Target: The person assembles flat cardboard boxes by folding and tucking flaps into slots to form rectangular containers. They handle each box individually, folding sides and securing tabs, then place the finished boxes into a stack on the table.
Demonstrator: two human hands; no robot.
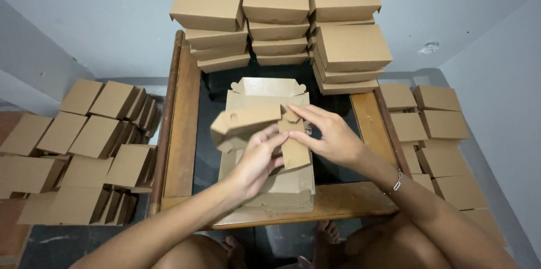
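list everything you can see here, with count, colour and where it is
partly folded brown cardboard box blank: one, brown, held in both hands above the table
pile of flat brown cardboard blanks: one pile, brown, on the table under the hands
wooden-framed table with dark top: one, brown frame, centre
stack of folded brown cardboard boxes: many, brown, far end of the table
folded boxes on the left floor: many, brown, in rows
folded boxes on the right floor: several, brown
thin bracelet: one, silvery, right wrist
left hand: gripping the blank
right hand: pinching a flap
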